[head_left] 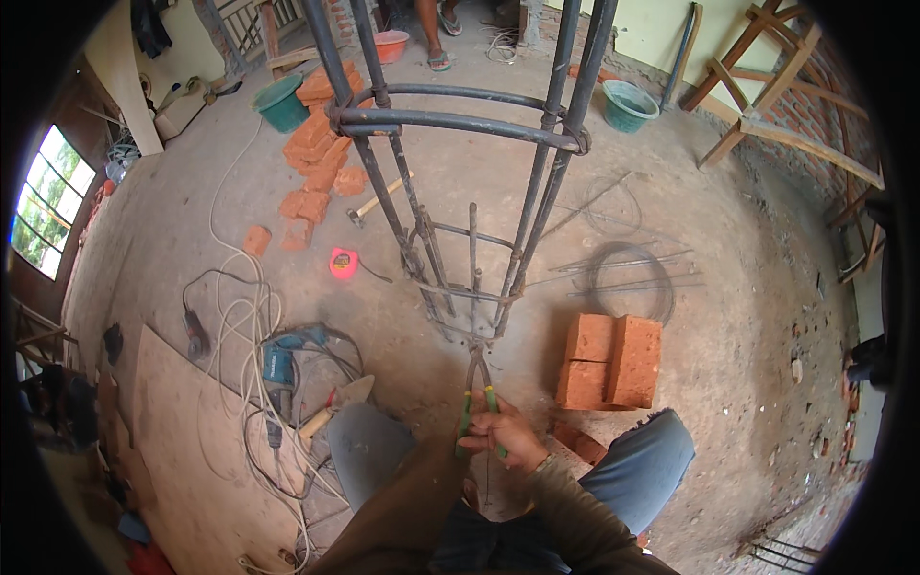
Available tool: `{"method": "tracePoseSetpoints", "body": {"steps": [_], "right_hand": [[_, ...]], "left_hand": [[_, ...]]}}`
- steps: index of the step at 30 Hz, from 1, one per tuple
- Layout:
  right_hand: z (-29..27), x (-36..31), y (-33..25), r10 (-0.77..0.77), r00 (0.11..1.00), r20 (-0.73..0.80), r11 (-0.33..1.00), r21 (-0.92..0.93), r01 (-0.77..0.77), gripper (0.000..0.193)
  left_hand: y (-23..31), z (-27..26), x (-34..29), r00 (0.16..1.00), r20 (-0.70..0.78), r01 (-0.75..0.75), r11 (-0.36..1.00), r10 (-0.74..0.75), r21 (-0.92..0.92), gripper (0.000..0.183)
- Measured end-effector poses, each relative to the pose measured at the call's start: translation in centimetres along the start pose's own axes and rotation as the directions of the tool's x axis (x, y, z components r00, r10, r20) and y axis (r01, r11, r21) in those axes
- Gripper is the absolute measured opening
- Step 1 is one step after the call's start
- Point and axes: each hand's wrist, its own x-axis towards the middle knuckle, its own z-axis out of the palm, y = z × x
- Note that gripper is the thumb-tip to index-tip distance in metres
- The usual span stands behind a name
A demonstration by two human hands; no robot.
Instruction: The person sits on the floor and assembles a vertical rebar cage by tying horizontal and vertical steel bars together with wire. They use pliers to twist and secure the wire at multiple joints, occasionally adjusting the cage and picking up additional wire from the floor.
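My right hand (513, 436) is closed around the green-handled pincers (476, 369), its fingers across the handles. The pincers' jaws meet the base of an upright rebar column (393, 192), at the steel there. My left sleeve (412, 503) reaches up to the left handle; the left hand itself is mostly hidden, so its fingers do not show. Square stirrups (450, 123) tie the column's long bars together, and short bars stand up inside its foot. A thin wire seems to hang below my right hand.
Stacked bricks (632, 359) sit right of the pincers, near a wire coil (628, 287). Left lie a power drill (278, 369), tangled cables (230, 316), a trowel (355, 391), a pink tape measure (343, 264) and a hammer (356, 218). Someone's sandalled feet (439, 59) stand beyond the column.
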Motion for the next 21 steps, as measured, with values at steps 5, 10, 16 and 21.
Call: {"method": "tracePoseSetpoints", "body": {"steps": [5,10,16,21], "right_hand": [[0.9,0.5,0.9,-0.064,0.996,-0.063,0.998,-0.014,0.063,0.049],[1.3,1.0,1.5,-0.098,0.991,-0.092,0.995,-0.045,0.094,0.043],[1.7,1.5,2.6,-0.157,0.977,-0.143,0.987,-0.06,0.15,0.035],[-0.8,2.1,3.4,-0.075,0.996,-0.04,0.977,0.196,0.081,0.037]], "left_hand": [[0.2,-1.5,-0.2,0.994,0.091,0.087,0.962,-0.065,-0.258,0.022],[0.2,-2.8,-0.7,0.978,0.191,0.156,0.89,-0.08,-0.428,0.024],[0.0,-4.0,-1.9,0.973,0.226,0.162,0.846,-0.05,-0.508,0.027],[3.3,-1.2,-4.4,0.989,0.066,0.135,0.991,-0.136,0.015,0.034]]}}
